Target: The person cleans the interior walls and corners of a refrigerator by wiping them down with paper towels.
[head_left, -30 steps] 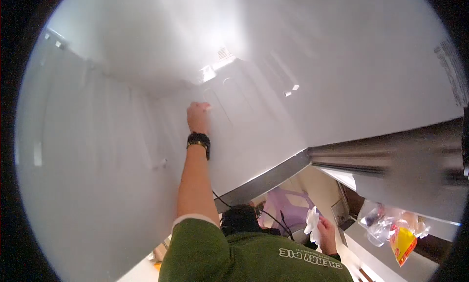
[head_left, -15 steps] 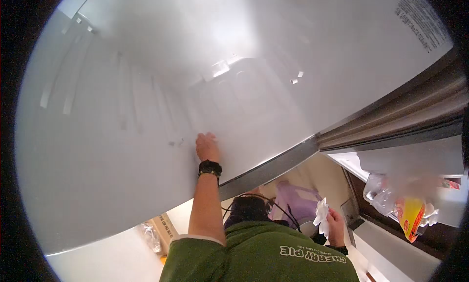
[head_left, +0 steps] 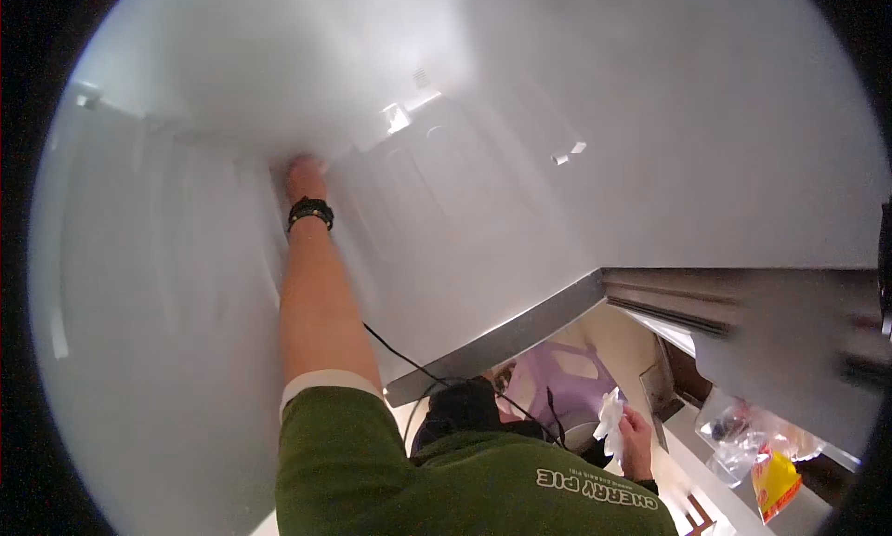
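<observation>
While you've got your right hand [head_left: 636, 443] low by your side, it's pinching a crumpled white tissue [head_left: 609, 429], prob. paper or thin cloth, fingers closed narrow on one edge. That tissue's outside the cabinet, near your shirt [head_left: 446, 485], well apart from the white liner [head_left: 446, 229]. Your left hand [head_left: 305, 176] is deep inside, arm stretched, down by the far corner w/ the left wall [head_left: 167, 257]. Fingers are blurred, so can't tell if they're wide, narrow or on something, or if they touch the liner. Dark wristband [head_left: 310, 213] on that wrist.

As for progress: your left hand's at the back, the right's out front w/ the tissue. How much is done vs. left, can't tell from this view; no clear mark on the liner either way.

Further out: small white clips [head_left: 569, 153] on the right wall, bright fitting [head_left: 397, 118] at the back, grey front rim [head_left: 530, 336] between you & the cavity. Thin black cable [head_left: 400, 355] crosses that rim. Beyond it, purple stool [head_left: 569, 373], then clear plastic bags [head_left: 734, 434] w/ a yellow-and-red packet [head_left: 776, 485] hanging at lower right.
</observation>
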A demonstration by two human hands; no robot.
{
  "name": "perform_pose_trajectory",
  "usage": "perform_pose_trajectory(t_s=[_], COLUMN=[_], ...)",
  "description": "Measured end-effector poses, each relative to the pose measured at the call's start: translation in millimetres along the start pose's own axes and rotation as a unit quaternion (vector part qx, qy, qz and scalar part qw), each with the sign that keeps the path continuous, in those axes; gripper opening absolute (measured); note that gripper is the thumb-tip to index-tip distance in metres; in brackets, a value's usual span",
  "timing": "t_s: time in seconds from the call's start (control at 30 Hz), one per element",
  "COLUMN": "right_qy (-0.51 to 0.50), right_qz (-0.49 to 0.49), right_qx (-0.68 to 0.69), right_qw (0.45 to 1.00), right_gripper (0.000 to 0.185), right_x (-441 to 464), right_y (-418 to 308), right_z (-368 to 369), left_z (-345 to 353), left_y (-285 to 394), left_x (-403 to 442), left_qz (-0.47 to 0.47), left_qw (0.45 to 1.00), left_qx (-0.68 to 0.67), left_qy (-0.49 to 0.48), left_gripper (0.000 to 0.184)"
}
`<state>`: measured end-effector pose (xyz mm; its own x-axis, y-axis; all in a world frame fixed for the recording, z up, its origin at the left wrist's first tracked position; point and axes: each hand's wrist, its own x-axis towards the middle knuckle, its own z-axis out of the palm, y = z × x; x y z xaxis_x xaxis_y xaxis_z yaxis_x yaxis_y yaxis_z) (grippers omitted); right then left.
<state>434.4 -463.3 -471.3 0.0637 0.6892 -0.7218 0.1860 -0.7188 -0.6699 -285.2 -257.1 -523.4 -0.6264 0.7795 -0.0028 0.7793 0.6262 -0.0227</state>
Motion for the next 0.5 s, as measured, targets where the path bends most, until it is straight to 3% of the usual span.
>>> perform_pose_trajectory(t_s=[0.03,0.13,0.23,0.43,0.5], right_qy=[0.002,-0.005,-0.023,0.007,0.004], right_qz=[0.000,0.013,0.041,-0.030,-0.030], right_qx=[-0.004,-0.021,-0.007,0.044,0.057], right_qw=[1.000,1.000,0.999,0.999,0.998], right_gripper=[0.032,0.032,0.032,0.032,0.033], right_x=[2,2,2,-3,-8], right_y=[-3,-14,-27,10,20], right_z=[3,10,18,-3,-8], left_z=[3,21,25,9,6], left_y=[-3,-15,-6,40,58], left_x=[4,-13,-14,-75,-105], left_qz=[0.004,0.049,-0.013,0.060,0.032], left_qw=[0.998,0.998,1.000,0.994,0.998], left_qx=[0.016,-0.001,0.025,0.081,0.049], left_qy=[-0.060,0.033,0.004,-0.030,-0.016], left_gripper=[0.021,0.020,0.019,0.018,0.019])
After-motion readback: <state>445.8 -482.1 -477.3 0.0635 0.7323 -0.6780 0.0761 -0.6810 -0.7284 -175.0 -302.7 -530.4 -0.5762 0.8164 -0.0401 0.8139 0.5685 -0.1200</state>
